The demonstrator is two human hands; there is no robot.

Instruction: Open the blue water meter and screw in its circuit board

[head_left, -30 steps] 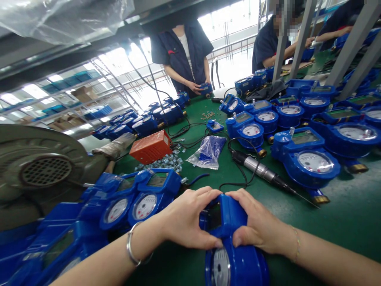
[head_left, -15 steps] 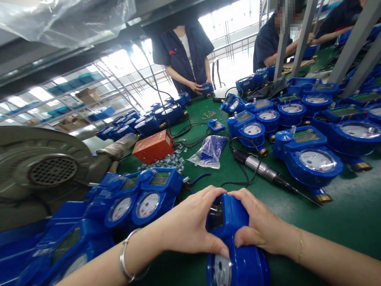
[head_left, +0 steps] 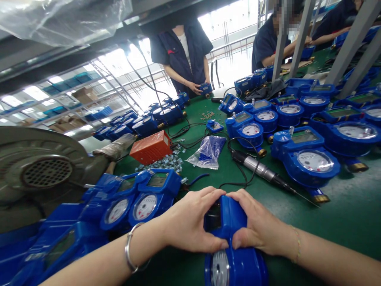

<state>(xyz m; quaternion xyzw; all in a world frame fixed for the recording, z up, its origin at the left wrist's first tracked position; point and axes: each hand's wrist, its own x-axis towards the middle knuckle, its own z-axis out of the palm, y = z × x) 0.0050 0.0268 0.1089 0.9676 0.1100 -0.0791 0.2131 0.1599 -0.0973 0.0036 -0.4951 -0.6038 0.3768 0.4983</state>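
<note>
A blue water meter stands low in the middle of the view, tilted so that its round dial and dark display window face left. My left hand wraps round its display side, thumb pressed just above the dial. From the other side my right hand grips the same housing, its thumb on the blue casing. The fingertips of both hands nearly meet at the far top edge. The far side and underside of the meter are hidden. Beyond my right hand lies an electric screwdriver with a long thin bit.
More blue water meters stand at the left and right. An orange box with cables, small pale blue parts and a plastic bag lie ahead. A grey fan-like machine is at the left. A co-worker holds a meter opposite.
Both hands keep their grip on the meter, which has barely moved. The whole view has shifted very slightly.
</note>
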